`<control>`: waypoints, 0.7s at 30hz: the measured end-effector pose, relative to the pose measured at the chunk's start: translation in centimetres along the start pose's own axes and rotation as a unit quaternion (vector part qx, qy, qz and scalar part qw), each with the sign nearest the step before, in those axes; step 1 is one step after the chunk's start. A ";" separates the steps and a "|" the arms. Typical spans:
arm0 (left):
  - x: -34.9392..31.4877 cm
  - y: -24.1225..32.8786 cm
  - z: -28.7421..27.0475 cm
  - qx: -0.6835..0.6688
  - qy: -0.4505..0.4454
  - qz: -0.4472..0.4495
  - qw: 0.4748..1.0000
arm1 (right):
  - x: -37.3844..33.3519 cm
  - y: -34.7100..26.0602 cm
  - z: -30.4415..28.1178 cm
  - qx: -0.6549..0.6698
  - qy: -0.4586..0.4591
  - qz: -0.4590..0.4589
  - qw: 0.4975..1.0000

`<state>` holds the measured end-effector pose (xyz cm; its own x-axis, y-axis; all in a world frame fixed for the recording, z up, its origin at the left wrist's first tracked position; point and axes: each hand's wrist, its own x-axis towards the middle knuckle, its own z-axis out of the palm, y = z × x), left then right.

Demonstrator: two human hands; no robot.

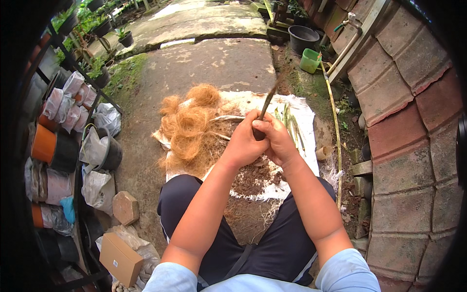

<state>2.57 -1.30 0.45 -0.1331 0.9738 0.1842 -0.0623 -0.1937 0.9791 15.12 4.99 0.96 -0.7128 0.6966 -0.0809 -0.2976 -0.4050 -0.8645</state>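
My left hand [244,145] and my right hand [278,138] come together over the work, both closed around the dark handle of a knife-like tool [267,103]. Its narrow, dark blade points away and to the right, blurred toward the tip. Below them a white sack [310,151] lies spread on the ground. Loose brown coconut fibre [189,129] is heaped on its left side. Green and pale plant stalks [294,127] lie at the right. Dark crumbly soil [250,181] covers the near part, partly hidden under my hands.
Stacked bags and pots [53,151] fill a rack at left, beside a black bucket [113,151]. A cardboard box [120,258] and a stone block [125,208] sit near my left leg. Roof tiles [404,194] line the right. A green container [310,61] and black basin [302,39] stand farther off.
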 end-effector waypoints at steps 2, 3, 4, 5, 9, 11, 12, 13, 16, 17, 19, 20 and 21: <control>0.0 0.6 0.0 -0.009 0.006 0.019 1.000 | 0.1 -0.7 -0.5 0.019 -0.020 0.033 0.999; -0.1 1.0 0.0 -0.006 0.015 0.033 0.999 | 0.0 -1.1 -0.7 0.019 -0.058 0.041 0.997; -0.2 1.4 -0.1 -0.002 0.025 0.048 0.999 | -0.2 -1.4 -0.7 0.011 -0.075 0.043 0.996; -0.3 0.8 -0.6 -0.015 0.012 0.016 1.000 | -0.3 -1.7 -0.6 0.003 -0.092 0.046 0.995; -0.6 0.7 -0.6 -0.037 0.029 -0.008 0.999 | -0.5 -2.0 -1.0 -0.001 -0.115 0.057 0.992; -0.6 0.5 -0.5 -0.023 0.054 -0.028 0.998 | -0.6 -2.0 -1.1 0.014 -0.116 0.064 0.991; -0.7 0.4 -0.4 -0.026 0.053 -0.006 0.998 | -0.7 -2.0 -1.2 0.021 -0.116 0.068 0.991; -0.7 0.5 -0.2 -0.029 0.052 0.018 0.998 | -0.7 -2.0 -1.3 0.017 -0.117 0.063 0.991; -0.5 1.3 0.0 -0.037 0.026 0.030 0.999 | -0.7 -2.2 -1.5 0.011 -0.118 0.052 0.992; -0.4 1.5 -0.1 -0.040 0.014 0.024 0.999 | -0.8 -2.3 -1.4 0.013 -0.119 0.050 0.992; -0.4 1.0 -0.5 -0.075 0.003 -0.003 0.997 | -0.8 -2.7 -1.3 0.012 -0.129 0.049 0.990; -0.5 0.7 -0.6 -0.093 -0.003 -0.016 0.996 | -0.8 -2.8 -1.3 0.010 -0.139 0.052 0.989; -0.5 0.4 -0.6 -0.107 0.002 -0.011 0.994 | -0.8 -2.9 -1.3 0.008 -0.148 0.054 0.987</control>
<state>2.04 -1.90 0.66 -0.1333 0.9778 0.1620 -0.2740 -0.1934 0.9421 17.36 6.35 2.89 -0.8946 0.4463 -0.0212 -0.2184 -0.4782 -0.8507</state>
